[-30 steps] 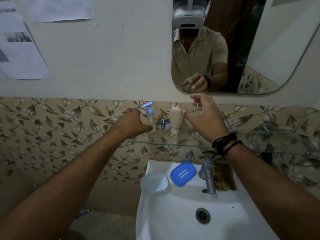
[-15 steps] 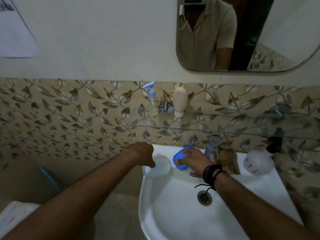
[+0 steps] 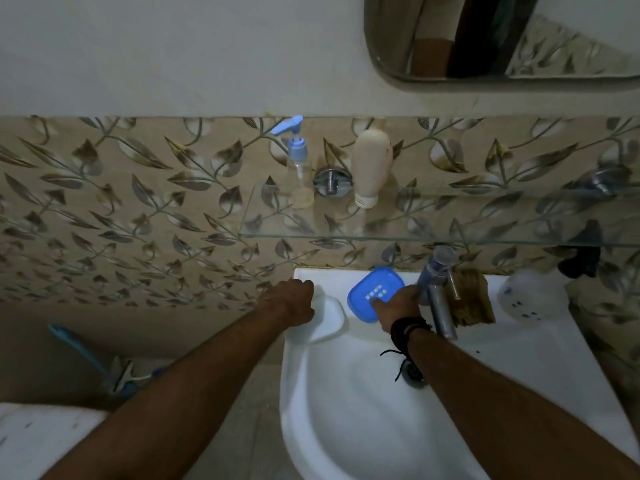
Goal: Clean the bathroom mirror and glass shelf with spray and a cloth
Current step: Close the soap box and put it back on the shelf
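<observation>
The mirror [image 3: 485, 46] hangs at the top right, and only its lower edge shows. Below it runs the glass shelf [image 3: 433, 235], carrying a clear pump bottle with a blue head [image 3: 298, 161] and an upturned cream bottle [image 3: 371, 168]. A white spray bottle [image 3: 533, 297] with a black trigger stands on the sink's right corner. A brown cloth or sponge [image 3: 471, 301] lies behind the tap. My left hand [image 3: 294, 303] grips a white soap dish [image 3: 329, 322] at the sink's left corner. My right hand [image 3: 394, 304] holds a blue soap box [image 3: 369, 291] beside it.
The white sink [image 3: 346, 427] fills the lower middle, with a metal tap [image 3: 437, 292] close to my right wrist. Leaf-patterned tiles cover the wall. A blue-handled brush [image 3: 86, 355] leans on the floor at the left, above a white object [image 3: 41, 441].
Both hands dropped from the bottles on the shelf down to the sink. My left took the white soap dish and my right the blue soap box. The view tilted downward.
</observation>
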Available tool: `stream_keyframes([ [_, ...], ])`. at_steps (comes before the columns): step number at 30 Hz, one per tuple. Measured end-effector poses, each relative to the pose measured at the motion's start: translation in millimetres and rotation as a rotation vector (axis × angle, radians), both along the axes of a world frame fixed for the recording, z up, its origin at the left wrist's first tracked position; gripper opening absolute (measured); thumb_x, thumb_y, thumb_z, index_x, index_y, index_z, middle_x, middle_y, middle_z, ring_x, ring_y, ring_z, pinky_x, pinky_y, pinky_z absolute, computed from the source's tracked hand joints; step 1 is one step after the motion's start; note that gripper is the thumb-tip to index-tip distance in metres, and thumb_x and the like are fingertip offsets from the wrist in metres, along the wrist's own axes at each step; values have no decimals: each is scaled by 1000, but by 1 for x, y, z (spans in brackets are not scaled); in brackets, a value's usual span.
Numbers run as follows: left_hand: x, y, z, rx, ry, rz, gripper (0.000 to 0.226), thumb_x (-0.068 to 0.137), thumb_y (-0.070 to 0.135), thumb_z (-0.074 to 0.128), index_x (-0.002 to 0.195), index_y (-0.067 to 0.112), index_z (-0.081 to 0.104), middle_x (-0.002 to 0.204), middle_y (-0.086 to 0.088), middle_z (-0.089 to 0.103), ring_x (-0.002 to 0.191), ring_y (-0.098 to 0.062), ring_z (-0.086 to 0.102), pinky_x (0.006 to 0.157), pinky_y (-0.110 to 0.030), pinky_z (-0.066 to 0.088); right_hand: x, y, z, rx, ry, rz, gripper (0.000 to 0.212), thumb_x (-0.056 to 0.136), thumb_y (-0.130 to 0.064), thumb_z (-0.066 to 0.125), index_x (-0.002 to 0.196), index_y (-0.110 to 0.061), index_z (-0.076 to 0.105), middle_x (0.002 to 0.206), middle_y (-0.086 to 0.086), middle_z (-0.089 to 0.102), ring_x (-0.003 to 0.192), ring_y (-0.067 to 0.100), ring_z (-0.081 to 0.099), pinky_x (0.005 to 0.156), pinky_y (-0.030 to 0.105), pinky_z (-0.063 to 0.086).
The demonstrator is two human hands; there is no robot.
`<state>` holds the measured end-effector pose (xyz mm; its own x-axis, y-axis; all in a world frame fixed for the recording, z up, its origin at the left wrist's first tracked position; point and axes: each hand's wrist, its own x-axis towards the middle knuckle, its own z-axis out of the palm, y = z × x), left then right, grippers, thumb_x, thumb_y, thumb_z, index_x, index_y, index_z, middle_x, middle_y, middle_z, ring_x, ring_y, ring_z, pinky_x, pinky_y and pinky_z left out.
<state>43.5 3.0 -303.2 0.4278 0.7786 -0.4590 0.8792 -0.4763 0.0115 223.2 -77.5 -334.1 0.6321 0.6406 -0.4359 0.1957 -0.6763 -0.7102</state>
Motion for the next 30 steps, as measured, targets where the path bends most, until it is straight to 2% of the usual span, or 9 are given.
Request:
stream_keyframes([
  [4, 0, 4, -11, -5, -9, -2, 42, 92, 30, 54, 131, 13, 51, 130, -13, 58, 117, -30, 57, 92, -38, 47, 1, 0, -1, -61, -109, 11, 80, 87, -14, 69, 147, 5, 20, 144, 25, 42, 130, 39, 47, 107, 44, 41],
  [9, 3, 2, -5, -104, -152, 109, 37, 92, 23, 56, 126, 9, 60, 130, -12, 61, 118, -27, 57, 92, -31, 46, -2, -9, -3, 75, 97, -167, 70, 80, 1, 73, 139, 6, 35, 131, 22, 54, 117, 36, 58, 97, 43, 51],
  [12, 6, -9, 7, -225, -305, 276, 35, 93, 27, 53, 120, 5, 60, 122, -12, 61, 105, -28, 62, 62, -28, 53, -4, -16, 13, 141, 126, -146, 39, 85, -5, 68, 120, 10, 59, 112, 22, 65, 106, 32, 64, 78, 30, 46],
  [14, 7, -22, 14, -336, -483, 478, 36, 95, 29, 50, 123, 7, 51, 117, -13, 55, 96, -29, 62, 44, -28, 54, -6, -20, 25, 206, 129, -145, 34, 87, -9, 66, 117, 6, 64, 112, 21, 68, 105, 34, 66, 78, 30, 48],
  [17, 15, -47, 28, -498, -752, 744, 34, 98, 27, 44, 125, 8, 43, 120, -13, 50, 92, -27, 60, 57, -38, 62, -15, -24, 42, 258, 122, -115, 34, 86, -15, 65, 118, -4, 63, 119, 18, 63, 104, 33, 64, 84, 33, 51],
  [19, 25, -64, 39, -572, -848, 827, 30, 97, 26, 41, 124, 12, 42, 115, -7, 51, 90, -26, 63, 46, -29, 57, -22, -28, 51, 286, 124, -40, 26, 83, -15, 66, 108, -13, 62, 121, 18, 60, 101, 33, 64, 89, 36, 53],
  [23, 44, -82, 52, -644, -1007, 964, 22, 85, 35, 48, 107, 32, 51, 108, 1, 62, 86, -25, 68, 75, -34, 42, -28, -42, 61, 324, 60, 27, 23, 80, -20, 66, 102, -22, 60, 120, 10, 57, 109, 30, 58, 97, 46, 51],
  [26, 52, -91, 57, -693, -1061, 1024, 32, 80, 43, 54, 110, 33, 57, 111, 0, 65, 85, -22, 59, 74, -36, 40, -20, -53, 73, 325, 97, 30, 23, 81, -28, 64, 102, -29, 55, 114, 3, 52, 104, 27, 54, 85, 40, 52],
  [30, 62, -101, 65, -861, -1100, 1072, 57, 80, 68, 51, 118, 28, 61, 112, -3, 69, 101, -24, 61, 85, -44, 37, -7, -65, 86, 355, 251, 104, 23, 89, -29, 60, 109, -28, 48, 107, 7, 59, 93, 25, 57, 67, 31, 42],
])
